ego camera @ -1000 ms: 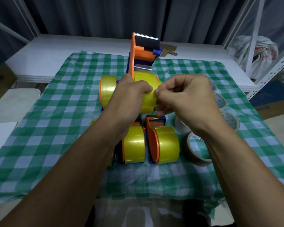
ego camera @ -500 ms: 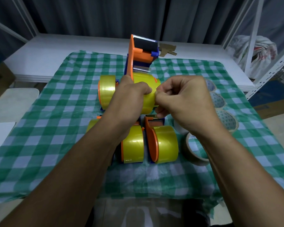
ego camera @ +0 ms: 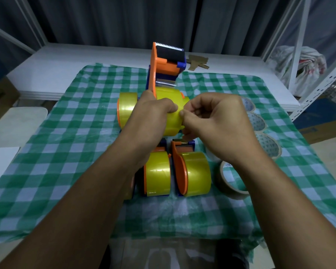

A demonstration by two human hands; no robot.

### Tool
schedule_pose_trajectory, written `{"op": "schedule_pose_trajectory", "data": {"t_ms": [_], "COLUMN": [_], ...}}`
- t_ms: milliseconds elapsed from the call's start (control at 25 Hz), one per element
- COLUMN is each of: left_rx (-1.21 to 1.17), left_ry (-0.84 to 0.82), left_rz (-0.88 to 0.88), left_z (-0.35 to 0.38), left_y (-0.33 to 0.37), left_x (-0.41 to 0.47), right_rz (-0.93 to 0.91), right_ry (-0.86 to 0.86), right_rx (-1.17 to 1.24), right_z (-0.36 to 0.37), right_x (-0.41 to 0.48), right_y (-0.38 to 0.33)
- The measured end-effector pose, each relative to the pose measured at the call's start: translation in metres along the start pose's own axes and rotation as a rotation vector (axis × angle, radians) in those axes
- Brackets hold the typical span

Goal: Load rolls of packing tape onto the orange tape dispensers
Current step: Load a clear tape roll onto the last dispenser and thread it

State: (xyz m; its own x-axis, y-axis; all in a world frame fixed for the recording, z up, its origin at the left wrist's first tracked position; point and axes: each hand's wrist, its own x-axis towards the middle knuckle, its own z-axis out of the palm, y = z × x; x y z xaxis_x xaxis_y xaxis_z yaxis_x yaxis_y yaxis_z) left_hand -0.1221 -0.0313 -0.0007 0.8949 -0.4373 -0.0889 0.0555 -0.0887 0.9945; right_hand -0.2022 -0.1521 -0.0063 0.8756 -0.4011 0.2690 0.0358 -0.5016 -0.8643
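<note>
Currently left hand (ego camera: 151, 115) grips an orange plastic tape dispenser (ego camera: 163, 63), held upright over the middle of the green-and-white checked cloth (ego camera: 66, 152) with the serrated blade end up. Its fingers are curled round the body at the glossy yellow roll of packing tape (ego camera: 171, 96) mounted on it. Right hand (ego camera: 217, 121) is just beside, fingers curled, thumb and forefinger pinching at the roll's outer face; can't tell if a tape end is actually between them. Second loaded orange dispenser (ego camera: 125, 111) sits on the cloth just left of the left hand. Third loaded dispenser (ego camera: 157, 171) and fourth loaded dispenser (ego camera: 196, 173) lie side by side nearer the camera. Loose tan tape roll (ego camera: 219, 178) lies below the right wrist, and a row of patterned rolls (ego camera: 259, 123) sits further right. Cloth covers a white worktop (ego camera: 85, 61), cardboard scraps (ego camera: 198, 62) near its far edge
</note>
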Motion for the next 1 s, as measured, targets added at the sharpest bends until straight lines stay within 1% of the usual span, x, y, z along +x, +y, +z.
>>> {"op": "schedule_pose_trajectory", "data": {"t_ms": [120, 320, 440, 480, 560, 600, 720, 800, 880, 1000], "left_rx": [0.044, 0.151, 0.211, 0.210, 0.138, 0.111, 0.086, 0.069, 0.079, 0.092], "left_ry": [0.005, -0.005, -0.039, -0.069, -0.151, -0.183, -0.223, -0.216, -0.198, -0.190], "left_rz": [0.000, -0.002, 0.011, 0.006, -0.023, -0.035, -0.015, -0.010, -0.006, -0.002], "left_z": [0.002, 0.006, 0.004, 0.004, 0.003, 0.002, 0.003, 0.003, 0.003, 0.003], "left_y": [-0.005, -0.005, -0.002, -0.001, -0.002, -0.003, -0.003, -0.004, -0.005, -0.007], "left_x": [0.000, -0.002, -0.004, -0.005, -0.007, -0.008, -0.011, -0.011, -0.011, -0.010], "right_rz": [-0.027, -0.157, -0.271, -0.269, -0.207, -0.168, -0.027, 0.046, 0.094, 0.168], "right_ry": [-0.016, 0.008, 0.086, 0.147, 0.273, 0.306, 0.276, 0.260, 0.260, 0.262], "right_rx": [-0.131, -0.535, -0.618, -0.605, -0.521, -0.466, -0.192, -0.010, 0.114, 0.234], "right_z": [-0.001, 0.004, 0.002, -0.003, -0.015, -0.020, -0.021, -0.019, -0.019, -0.019], "right_x": [0.001, -0.003, -0.003, 0.000, 0.008, 0.011, 0.012, 0.010, 0.009, 0.008], "right_y": [-0.001, -0.003, -0.004, -0.003, 0.001, 0.003, 0.004, 0.001, -0.003, -0.007]}}
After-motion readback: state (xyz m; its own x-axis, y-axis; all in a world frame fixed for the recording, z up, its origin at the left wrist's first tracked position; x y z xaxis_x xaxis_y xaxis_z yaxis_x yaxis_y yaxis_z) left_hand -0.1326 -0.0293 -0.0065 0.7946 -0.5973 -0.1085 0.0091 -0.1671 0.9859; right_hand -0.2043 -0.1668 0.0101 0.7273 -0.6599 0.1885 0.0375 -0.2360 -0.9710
